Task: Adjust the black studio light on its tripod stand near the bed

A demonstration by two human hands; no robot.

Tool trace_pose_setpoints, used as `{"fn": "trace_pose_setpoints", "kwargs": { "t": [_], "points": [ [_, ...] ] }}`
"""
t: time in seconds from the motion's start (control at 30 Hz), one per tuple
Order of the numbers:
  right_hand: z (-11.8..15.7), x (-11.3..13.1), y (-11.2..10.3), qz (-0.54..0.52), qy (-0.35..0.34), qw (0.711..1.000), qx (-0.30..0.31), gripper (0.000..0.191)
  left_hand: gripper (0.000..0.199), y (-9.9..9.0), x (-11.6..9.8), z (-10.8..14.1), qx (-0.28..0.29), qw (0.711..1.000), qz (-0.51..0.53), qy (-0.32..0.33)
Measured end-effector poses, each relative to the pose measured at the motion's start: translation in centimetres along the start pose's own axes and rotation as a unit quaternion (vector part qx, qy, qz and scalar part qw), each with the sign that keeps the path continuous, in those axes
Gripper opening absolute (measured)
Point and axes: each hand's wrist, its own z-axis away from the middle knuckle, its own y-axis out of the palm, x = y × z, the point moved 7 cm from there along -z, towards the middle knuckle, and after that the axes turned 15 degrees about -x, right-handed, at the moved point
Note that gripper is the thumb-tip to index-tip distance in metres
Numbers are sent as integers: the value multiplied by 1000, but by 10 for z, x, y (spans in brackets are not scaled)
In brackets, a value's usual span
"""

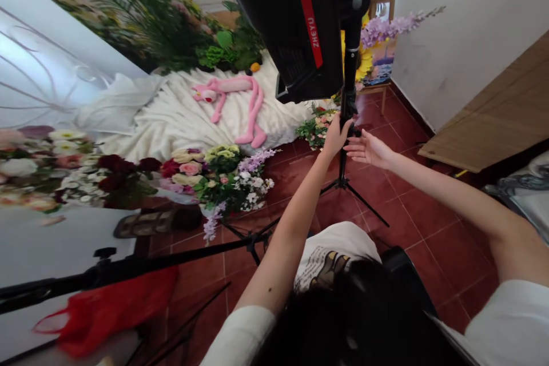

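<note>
Lamp (295, 40) mounted on stand (342, 167), legs (366, 205) splayed: done. Left hand (335, 137) wraps stand; right hand (369, 150) spread beside it, holding nothing. Handling looks unfinished.

Two hands (337, 136), one studio light (295, 28) and at least two black stands (342, 166) are showing. One plush toy (235, 85) is lying far, one red bag (115, 309) near left.
</note>
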Motion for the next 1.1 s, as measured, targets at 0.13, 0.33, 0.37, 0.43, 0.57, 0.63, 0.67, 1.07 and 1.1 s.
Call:
{"fn": "trace_pose_setpoints", "kwargs": {
  "t": [0.13, 0.33, 0.37, 0.43, 0.57, 0.63, 0.67, 1.07, 1.1],
  "points": [
    [-2, -3, -10, 2, -23, 999, -47, 48, 52, 1, 2, 1, 8, 1000, 2, -5],
    [-3, -1, -30, -18, -17, 998, -55, 43, 50, 1, 0, 1, 6, 1000, 18, 9],
    [-3, -1, -32, -17, -14, 998, -59, 44, 50, 1, 0, 1, 6, 1000, 19, 8],
    [-4, -1, -34, -8, -6, 997, -70, 45, 51, 1, 1, 1, 5, 1000, 22, 5],
    [-11, 1, -28, 10, -7, 995, -95, 45, 51, 1, 3, 2, -3, 1000, 15, 5],
    [-13, 1, -21, 8, -2, 995, -101, 44, 50, 2, 3, 2, -2, 1000, 11, 6],
    [-14, 1, -17, 5, 5, 995, -102, 43, 50, 2, 3, 2, 1, 1000, 10, 6],
    [-12, 2, 11, -192, 18, 979, -66, 19, 43, 2, 6, 1, 0, 1000, 4, -2],
    [-14, 2, 8, -175, -17, 981, -86, 19, 43, 1, 6, 1, -2, 1000, 3, -1]
  ]
}}
